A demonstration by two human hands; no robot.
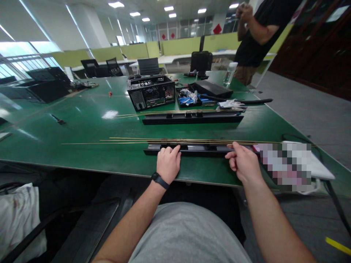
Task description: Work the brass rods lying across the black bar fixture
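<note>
A long black strip housing (201, 149) lies near the front edge of the green table (82, 124). Thin brass rods (131, 141) lie along its far side and stick out far to the left. My left hand (168, 163), with a black watch on the wrist, rests on the housing's left part with its fingers curled over the edge. My right hand (242, 160) grips the housing's right part, thumb and fingers pinched near the rods.
A second black housing (192, 118) with more brass rods lies farther back. Behind it stand an open black computer case (151, 92), a tray of parts (189, 96), white gloves (230, 105) and a bottle (229, 72). A person in black (253, 34) stands at the far right.
</note>
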